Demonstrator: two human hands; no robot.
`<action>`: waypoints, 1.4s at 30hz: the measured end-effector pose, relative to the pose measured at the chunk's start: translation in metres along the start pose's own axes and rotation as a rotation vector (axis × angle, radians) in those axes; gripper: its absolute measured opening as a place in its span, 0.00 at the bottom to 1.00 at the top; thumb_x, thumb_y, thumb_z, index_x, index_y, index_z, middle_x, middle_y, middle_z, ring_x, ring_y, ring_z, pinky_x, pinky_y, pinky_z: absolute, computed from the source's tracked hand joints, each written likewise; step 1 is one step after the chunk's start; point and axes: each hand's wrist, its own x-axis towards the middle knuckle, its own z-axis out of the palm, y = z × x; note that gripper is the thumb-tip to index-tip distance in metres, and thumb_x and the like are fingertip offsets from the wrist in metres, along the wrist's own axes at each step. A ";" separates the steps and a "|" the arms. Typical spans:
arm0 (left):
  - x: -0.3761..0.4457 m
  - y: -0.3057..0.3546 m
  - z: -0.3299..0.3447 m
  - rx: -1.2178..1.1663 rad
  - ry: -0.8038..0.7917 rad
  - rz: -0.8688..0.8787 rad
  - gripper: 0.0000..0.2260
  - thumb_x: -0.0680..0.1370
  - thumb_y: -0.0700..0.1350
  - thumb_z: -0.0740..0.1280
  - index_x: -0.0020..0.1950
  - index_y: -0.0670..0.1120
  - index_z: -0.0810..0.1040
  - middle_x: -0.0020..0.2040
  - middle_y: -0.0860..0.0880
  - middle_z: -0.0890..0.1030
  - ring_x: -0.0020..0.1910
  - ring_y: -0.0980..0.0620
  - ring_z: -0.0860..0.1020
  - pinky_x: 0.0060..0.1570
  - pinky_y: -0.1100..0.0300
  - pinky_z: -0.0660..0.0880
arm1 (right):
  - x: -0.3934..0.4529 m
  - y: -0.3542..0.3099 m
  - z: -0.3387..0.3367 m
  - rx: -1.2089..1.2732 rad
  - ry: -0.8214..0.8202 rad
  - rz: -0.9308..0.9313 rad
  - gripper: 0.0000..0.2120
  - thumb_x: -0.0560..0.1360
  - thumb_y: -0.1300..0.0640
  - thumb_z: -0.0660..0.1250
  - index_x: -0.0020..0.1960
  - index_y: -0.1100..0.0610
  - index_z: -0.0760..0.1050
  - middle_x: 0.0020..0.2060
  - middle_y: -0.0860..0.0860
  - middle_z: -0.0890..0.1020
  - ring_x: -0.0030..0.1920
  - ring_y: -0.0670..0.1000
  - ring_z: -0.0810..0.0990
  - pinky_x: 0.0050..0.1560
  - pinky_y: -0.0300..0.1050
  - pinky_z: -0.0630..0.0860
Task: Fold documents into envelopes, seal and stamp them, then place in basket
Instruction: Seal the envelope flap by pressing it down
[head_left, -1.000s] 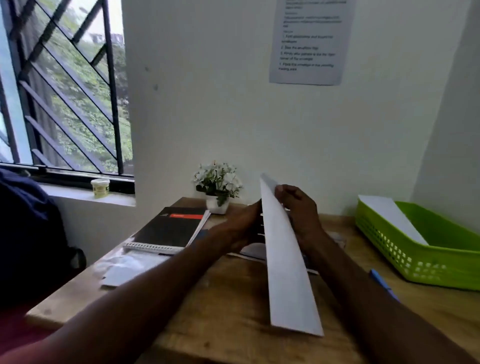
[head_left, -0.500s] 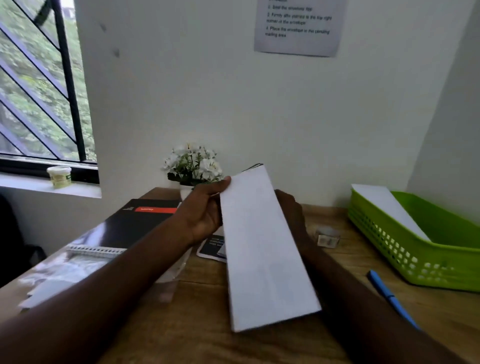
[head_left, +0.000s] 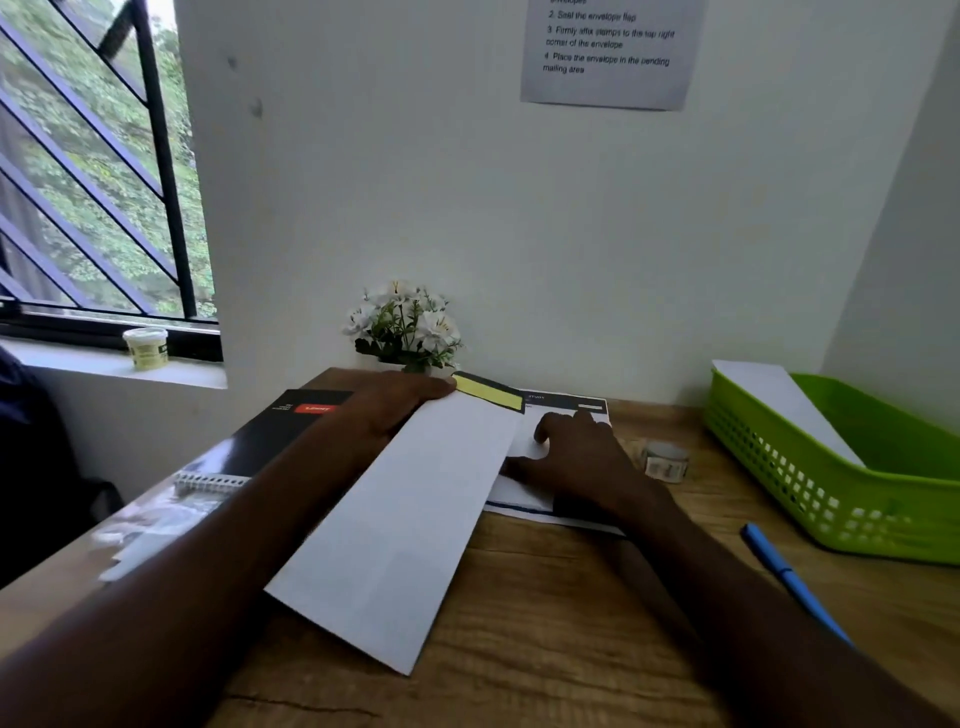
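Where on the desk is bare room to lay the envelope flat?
Bare wood shows at the near edge, between the envelope and the pen. A narrower strip lies between the tape roll and basket. The far left is crowded with the notebook and papers.

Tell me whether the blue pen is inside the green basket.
No, the blue pen lies on the wooden desk, outside the green basket.

Both forearms are extending forward from the lower corners of the view, converging toward the centre. The left hand is lying knuckles up, its fingers pointing away and gripping the far end of the envelope. The right hand is resting palm down, fingers loosely bent, on the document.
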 end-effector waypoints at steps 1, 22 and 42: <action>0.003 -0.002 0.000 -0.007 -0.005 -0.005 0.16 0.81 0.43 0.70 0.64 0.34 0.78 0.41 0.40 0.86 0.33 0.46 0.85 0.31 0.56 0.83 | 0.002 0.002 -0.001 -0.010 0.001 -0.012 0.35 0.71 0.28 0.68 0.66 0.53 0.73 0.66 0.58 0.75 0.68 0.59 0.72 0.66 0.52 0.71; 0.020 -0.014 0.005 0.096 0.102 0.122 0.20 0.80 0.53 0.71 0.62 0.37 0.79 0.55 0.37 0.86 0.50 0.40 0.85 0.47 0.50 0.82 | 0.003 0.008 -0.012 0.447 0.166 0.140 0.11 0.65 0.60 0.82 0.47 0.59 0.86 0.46 0.52 0.86 0.51 0.53 0.83 0.54 0.50 0.81; 0.008 -0.016 0.015 0.199 -0.151 0.145 0.10 0.73 0.40 0.79 0.53 0.40 0.86 0.47 0.41 0.88 0.39 0.47 0.87 0.37 0.56 0.82 | 0.019 0.009 -0.025 1.334 0.434 -0.098 0.19 0.71 0.70 0.75 0.57 0.53 0.85 0.55 0.46 0.84 0.54 0.47 0.83 0.53 0.38 0.81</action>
